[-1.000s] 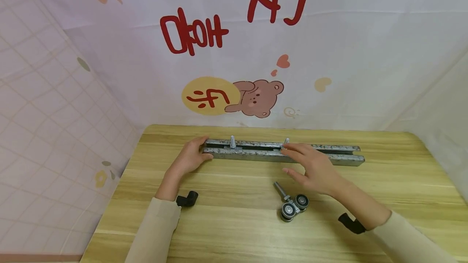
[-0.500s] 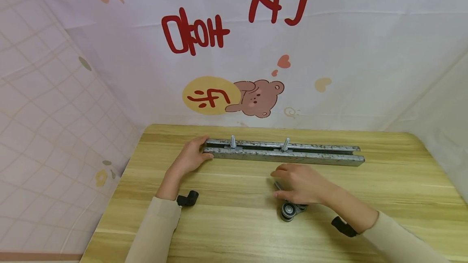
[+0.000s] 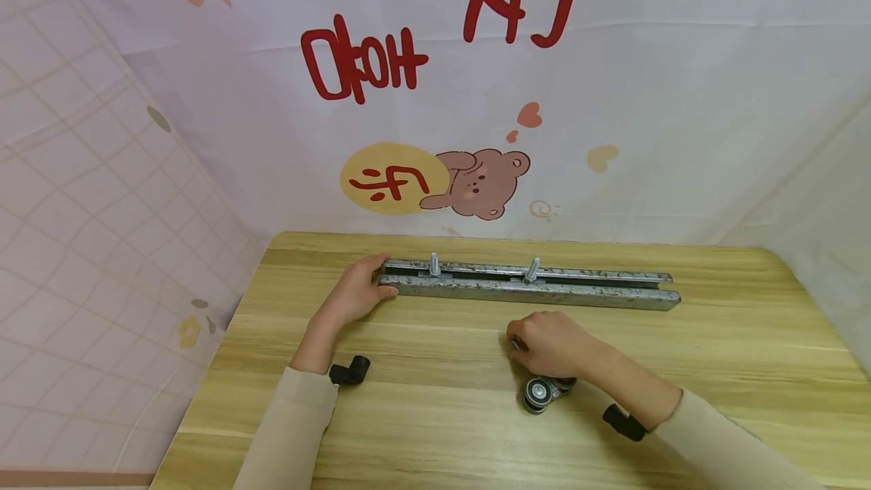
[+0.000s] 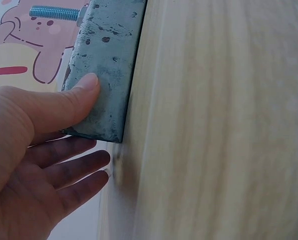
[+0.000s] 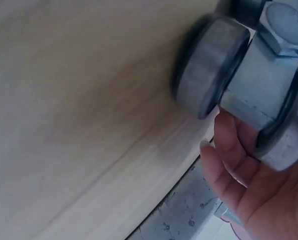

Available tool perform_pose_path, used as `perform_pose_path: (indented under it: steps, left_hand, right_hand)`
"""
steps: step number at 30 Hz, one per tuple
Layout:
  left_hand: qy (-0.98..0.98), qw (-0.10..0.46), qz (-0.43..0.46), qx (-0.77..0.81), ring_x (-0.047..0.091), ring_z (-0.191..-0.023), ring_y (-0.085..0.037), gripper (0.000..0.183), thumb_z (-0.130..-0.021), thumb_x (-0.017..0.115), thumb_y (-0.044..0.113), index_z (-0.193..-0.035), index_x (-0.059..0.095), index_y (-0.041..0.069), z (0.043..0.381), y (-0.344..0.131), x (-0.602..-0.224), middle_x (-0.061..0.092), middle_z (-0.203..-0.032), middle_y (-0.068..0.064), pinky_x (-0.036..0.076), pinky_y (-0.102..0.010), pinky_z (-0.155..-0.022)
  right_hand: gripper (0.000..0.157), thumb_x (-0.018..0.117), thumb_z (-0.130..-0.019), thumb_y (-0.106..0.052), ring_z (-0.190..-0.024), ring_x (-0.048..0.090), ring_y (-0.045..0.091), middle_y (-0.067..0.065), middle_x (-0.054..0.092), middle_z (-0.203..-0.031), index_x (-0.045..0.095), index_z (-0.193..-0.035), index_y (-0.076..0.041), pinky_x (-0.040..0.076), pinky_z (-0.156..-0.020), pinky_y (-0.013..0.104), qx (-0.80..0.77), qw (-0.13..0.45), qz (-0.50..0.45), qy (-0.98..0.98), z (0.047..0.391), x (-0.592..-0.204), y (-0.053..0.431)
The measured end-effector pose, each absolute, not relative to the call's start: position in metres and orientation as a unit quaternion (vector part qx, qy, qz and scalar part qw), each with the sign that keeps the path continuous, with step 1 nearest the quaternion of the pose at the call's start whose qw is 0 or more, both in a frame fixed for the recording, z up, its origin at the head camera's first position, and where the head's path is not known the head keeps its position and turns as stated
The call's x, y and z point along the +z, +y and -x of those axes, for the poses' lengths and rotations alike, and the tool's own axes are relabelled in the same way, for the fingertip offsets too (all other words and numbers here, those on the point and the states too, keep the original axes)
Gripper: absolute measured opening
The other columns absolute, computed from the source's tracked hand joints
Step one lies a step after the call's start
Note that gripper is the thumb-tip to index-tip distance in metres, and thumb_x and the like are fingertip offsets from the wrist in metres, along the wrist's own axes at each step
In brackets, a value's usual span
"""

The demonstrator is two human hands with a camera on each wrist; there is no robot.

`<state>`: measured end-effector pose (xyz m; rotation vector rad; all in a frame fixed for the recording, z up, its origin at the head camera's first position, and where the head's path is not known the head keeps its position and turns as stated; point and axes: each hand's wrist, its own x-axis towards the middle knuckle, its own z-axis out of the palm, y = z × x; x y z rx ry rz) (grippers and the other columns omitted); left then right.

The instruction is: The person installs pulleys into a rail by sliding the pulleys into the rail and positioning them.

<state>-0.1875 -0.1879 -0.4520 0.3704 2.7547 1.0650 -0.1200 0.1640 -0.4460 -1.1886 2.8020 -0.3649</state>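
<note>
Right grip [image 3: 554, 344] pinches the stem [image 3: 519, 343] of the roller trolley [image 3: 539, 393] on the desk [image 3: 422, 437]: probably heavy for its size, stiff, and best held there, since the wheels [image 5: 211, 67] could spin. Farther off, left grip [image 3: 352, 295] clasps one end of the steel channel [image 3: 469, 292].

Cloth-screened tabletop nook, wider room unclear: wood-grain table [image 3: 422, 429], creased white hangings [image 3: 653, 97], cartoon bear [image 3: 485, 186].

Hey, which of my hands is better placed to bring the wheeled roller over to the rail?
Your right hand, most likely: it grips the roller. Your left hand is farther off, holding the rail by its left end, so it seems better suited to steadying that.
</note>
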Motion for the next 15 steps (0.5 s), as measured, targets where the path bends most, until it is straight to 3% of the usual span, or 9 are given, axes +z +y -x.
perform_pose_path:
  steps: [9,15]
  left_hand:
    - [0.922,0.079,-0.125,0.357,0.037,-0.133,-0.027,0.071,-0.086,0.071,0.023,-0.146,0.036,0.006,0.1884,-0.1867,-0.4526,0.039,-0.146,-0.010,0.037,-0.044,-0.104]
    - [0.920,0.077,-0.131,0.361,0.035,-0.134,-0.029,0.071,-0.087,0.071,0.021,-0.146,0.036,0.004,0.1875,-0.1872,-0.4518,0.037,-0.147,-0.012,0.036,-0.046,-0.105]
  right_hand:
    - [0.026,0.070,-0.080,-0.012,-0.050,0.035,-0.001,-0.014,0.037,-0.054,0.051,-0.065,-0.023,0.033,-0.048,0.019,-0.233,0.086,0.349,0.903,0.1194,-0.4368,0.1652]
    - [0.009,0.072,-0.082,-0.016,-0.051,0.038,-0.002,-0.016,0.045,-0.057,0.065,-0.079,-0.020,0.036,-0.048,0.019,-0.248,0.082,0.343,0.902,0.1163,-0.4360,0.1707]
